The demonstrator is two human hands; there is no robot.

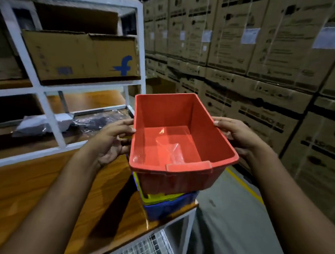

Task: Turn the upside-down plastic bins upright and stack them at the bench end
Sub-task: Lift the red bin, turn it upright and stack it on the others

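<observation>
Red rectangular plastic bin (173, 138), upright, both hands' fingers (223, 124) clamped on its 3 and 9 o'clock rims; misaligned lowering could jam it crooked on the yellow bin (159, 196).

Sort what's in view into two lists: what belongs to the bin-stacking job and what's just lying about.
Part of the job:
red bin, upright, held by the left hand and the right hand
yellow bin under it
blue bin at the bottom
bench

Just lying about:
cardboard box on the white rack
white packet
stacked cartons
</observation>
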